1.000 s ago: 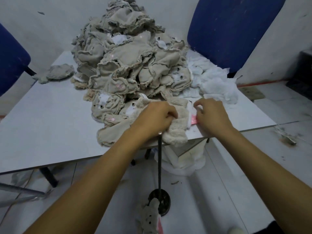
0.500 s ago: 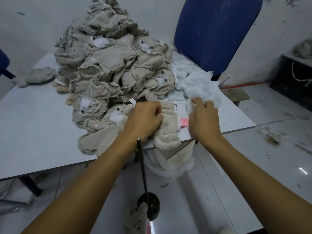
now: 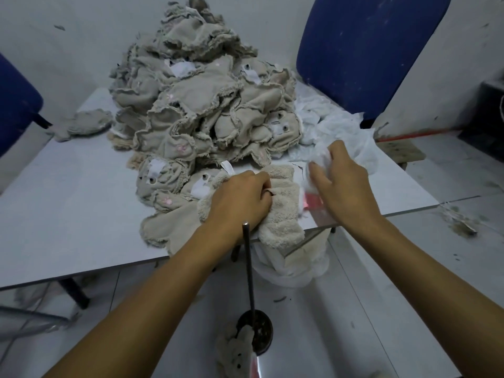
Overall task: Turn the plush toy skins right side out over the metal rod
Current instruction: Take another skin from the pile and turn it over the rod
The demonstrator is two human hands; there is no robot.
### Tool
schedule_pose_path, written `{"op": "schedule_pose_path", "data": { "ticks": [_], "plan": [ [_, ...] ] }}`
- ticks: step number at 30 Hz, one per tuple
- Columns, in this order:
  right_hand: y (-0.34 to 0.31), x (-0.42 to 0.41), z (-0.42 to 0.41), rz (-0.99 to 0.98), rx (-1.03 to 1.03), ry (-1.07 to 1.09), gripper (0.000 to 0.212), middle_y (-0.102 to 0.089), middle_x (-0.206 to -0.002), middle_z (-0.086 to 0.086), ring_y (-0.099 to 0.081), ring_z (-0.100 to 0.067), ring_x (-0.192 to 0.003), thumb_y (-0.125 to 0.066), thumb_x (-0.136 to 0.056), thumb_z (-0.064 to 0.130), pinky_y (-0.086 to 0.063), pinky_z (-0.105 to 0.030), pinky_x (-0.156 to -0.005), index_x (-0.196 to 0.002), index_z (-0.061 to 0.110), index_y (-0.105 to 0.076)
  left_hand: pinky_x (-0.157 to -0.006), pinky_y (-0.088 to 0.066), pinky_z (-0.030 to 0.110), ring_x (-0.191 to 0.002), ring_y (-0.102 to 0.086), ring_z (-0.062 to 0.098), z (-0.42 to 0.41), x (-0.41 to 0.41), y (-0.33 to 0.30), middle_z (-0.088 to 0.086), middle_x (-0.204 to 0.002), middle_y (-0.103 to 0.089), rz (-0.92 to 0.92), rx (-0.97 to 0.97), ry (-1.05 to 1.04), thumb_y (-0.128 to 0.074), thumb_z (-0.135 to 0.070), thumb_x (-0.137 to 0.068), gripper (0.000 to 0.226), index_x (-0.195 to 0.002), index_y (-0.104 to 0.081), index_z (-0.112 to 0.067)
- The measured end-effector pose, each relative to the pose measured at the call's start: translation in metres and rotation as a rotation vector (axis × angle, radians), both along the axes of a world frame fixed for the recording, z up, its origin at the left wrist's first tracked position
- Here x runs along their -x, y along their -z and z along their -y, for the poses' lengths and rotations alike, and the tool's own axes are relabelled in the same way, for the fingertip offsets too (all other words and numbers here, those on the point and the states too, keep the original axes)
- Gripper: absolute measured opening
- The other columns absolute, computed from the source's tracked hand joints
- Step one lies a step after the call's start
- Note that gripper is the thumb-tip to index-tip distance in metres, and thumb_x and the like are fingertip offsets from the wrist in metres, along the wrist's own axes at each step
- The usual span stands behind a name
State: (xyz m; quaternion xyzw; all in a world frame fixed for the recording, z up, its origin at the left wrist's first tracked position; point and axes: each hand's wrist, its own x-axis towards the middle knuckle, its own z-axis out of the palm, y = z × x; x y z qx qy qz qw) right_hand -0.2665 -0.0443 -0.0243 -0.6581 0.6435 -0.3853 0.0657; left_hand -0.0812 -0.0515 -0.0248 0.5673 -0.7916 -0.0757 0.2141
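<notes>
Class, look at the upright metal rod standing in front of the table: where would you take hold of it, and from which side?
Grip the metal rod on its bare upper shaft, just below the tip, coming from the right. It stands upright on its round base, and the left hand and its forearm crowd the left side.

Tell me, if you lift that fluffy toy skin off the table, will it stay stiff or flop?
Probably flop: the fluffy skin already droops over the table edge and bunches under the left hand. It looks unstuffed, so likely light. Its fuzzy pile should grip, not slip.
</notes>
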Motion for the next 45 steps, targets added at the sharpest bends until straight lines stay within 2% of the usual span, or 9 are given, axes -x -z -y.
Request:
{"op": "schedule_pose_path", "data": {
  "ticks": [4, 7, 10, 16, 21, 25, 32, 36, 45],
  "plan": [
    [-0.005, -0.027, -0.008, 0.113, 0.017, -0.185, 0.022, -0.058, -0.082, 0.012, -0.055, -0.006, -0.073, -0.067, -0.093, 0.029, -0.042, -0.023, -0.062, -0.105, 0.027, -0.048, -0.077, -0.052, 0.039, -0.088, -0.062, 0.025, 0.000, 0.002, -0.004, 0.004, -0.087, -0.069, -0.109, -0.058, -0.059, -0.057, -0.021, -0.090, 0.013, -0.089, -0.070, -0.022],
    [-0.002, -0.051, -0.005, 0.251, -0.042, -0.192, 0.030, -0.059, -0.096, 0.011, -0.050, -0.001, -0.086, -0.071, -0.090, 0.031, -0.037, -0.006, -0.069, -0.115, 0.024, -0.057, -0.060, -0.043, 0.030, -0.078, -0.060, 0.027, 0.005, 0.003, -0.006, 0.005, -0.071, -0.062, -0.230, -0.190, -0.136, -0.056, -0.021, -0.088, 0.031, -0.059, -0.056, -0.033],
    [0.000, -0.061, 0.001, 0.293, -0.017, -0.184, 0.032, -0.056, -0.099, 0.012, -0.043, 0.007, -0.090, -0.068, -0.092, 0.025, -0.032, 0.003, -0.074, -0.121, 0.021, -0.057, -0.049, -0.036, 0.018, -0.065, -0.060, 0.019, 0.014, 0.002, -0.008, 0.001, -0.061, -0.062, -0.356, -0.289, -0.182, -0.057, -0.019, -0.086, 0.036, -0.052, -0.060, -0.031],
    [0.004, -0.064, 0.004, 0.245, 0.009, -0.215, 0.026, -0.058, -0.102, 0.005, -0.046, 0.002, -0.085, -0.064, -0.093, 0.016, -0.033, -0.001, -0.073, -0.117, 0.019, -0.055, -0.062, -0.056, 0.026, -0.057, -0.070, 0.018, 0.017, -0.009, -0.008, 0.010, -0.066, -0.072, -0.638, -0.447, -0.167, -0.064, -0.009, -0.085, 0.017, -0.075, -0.077, -0.014],
    [0.023, -0.064, -0.008, 0.246, 0.080, -0.214, 0.037, -0.055, -0.089, 0.022, -0.053, 0.013, -0.084, -0.072, -0.085, 0.010, -0.036, -0.001, -0.068, -0.104, 0.030, -0.048, -0.062, -0.057, 0.031, -0.051, -0.066, 0.015, 0.017, -0.013, -0.004, 0.003, -0.057, -0.068, -0.704, -0.411, -0.208, -0.062, -0.004, -0.082, 0.018, -0.073, -0.073, -0.015],
    [0.035, -0.058, -0.008, 0.117, 0.142, -0.168, 0.027, -0.053, -0.079, 0.012, -0.052, -0.011, -0.071, -0.076, -0.083, 0.016, -0.035, -0.010, -0.060, -0.101, 0.024, -0.057, -0.058, -0.055, 0.027, -0.050, -0.065, 0.016, 0.020, -0.012, 0.001, 0.007, -0.059, -0.068, -0.709, -0.419, -0.182, -0.065, -0.009, -0.084, 0.013, -0.075, -0.071, -0.015],
    [0.040, -0.057, -0.010, 0.048, 0.134, -0.168, 0.026, -0.057, -0.084, 0.002, -0.052, -0.022, -0.077, -0.073, -0.085, 0.010, -0.024, -0.020, -0.064, -0.109, 0.010, -0.063, -0.050, -0.052, 0.025, -0.047, -0.055, 0.013, 0.023, -0.013, 0.000, 0.003, -0.057, -0.059, -0.917, -0.534, -0.142, -0.059, 0.006, -0.089, 0.015, -0.083, -0.065, -0.007],
    [0.042, -0.055, -0.008, -0.031, 0.159, -0.166, 0.021, -0.065, -0.095, -0.011, -0.058, -0.031, -0.086, -0.073, -0.080, 0.006, -0.035, -0.025, -0.070, -0.101, 0.005, -0.071, -0.050, -0.051, 0.021, -0.049, -0.053, 0.012, 0.026, -0.013, -0.001, 0.009, -0.065, -0.057, -1.018, -0.549, -0.073, -0.059, 0.007, -0.090, 0.013, -0.088, -0.065, -0.003],
    [0.037, -0.063, -0.010, -0.044, 0.075, -0.086, 0.023, -0.056, -0.101, -0.004, -0.055, -0.021, -0.091, -0.061, -0.094, 0.038, -0.040, -0.030, -0.066, -0.102, 0.022, -0.075, -0.053, -0.050, 0.020, -0.054, -0.054, 0.014, 0.016, -0.017, 0.005, 0.005, -0.063, -0.060, -1.052, -0.490, -0.011, -0.061, 0.006, -0.091, 0.016, -0.085, -0.067, -0.008]
  ]
}}
